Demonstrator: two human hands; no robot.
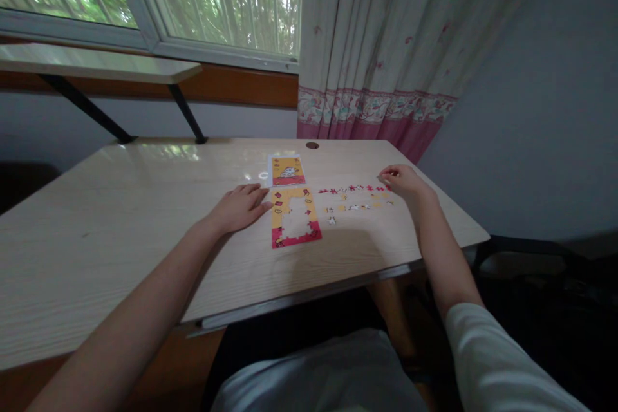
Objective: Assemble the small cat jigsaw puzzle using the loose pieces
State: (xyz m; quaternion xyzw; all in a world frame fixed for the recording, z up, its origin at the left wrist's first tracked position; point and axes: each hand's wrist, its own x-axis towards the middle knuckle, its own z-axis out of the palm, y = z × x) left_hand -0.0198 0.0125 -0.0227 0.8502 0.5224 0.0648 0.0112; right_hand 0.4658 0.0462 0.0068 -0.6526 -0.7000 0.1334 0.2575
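**Yellow-and-red rectangular puzzle frame (277,220) on pale wood-grain tabletop (145,219), loose pieces to its right**

Frame: pale centre, jagged puzzle-cut inner edge. Yellow-and-red rectangular picture card (288,170) with white animal sits just beyond it. Right of frame: row of small red-and-white puzzle pieces (362,188), then scattered small yellow and white puzzle pieces (354,207) nearer the person. Left hand (239,207) open, resting flat just left of frame. Right hand (403,179) well right of frame, fingers curled together by the red row's far end; can't tell if it's gripping a piece.
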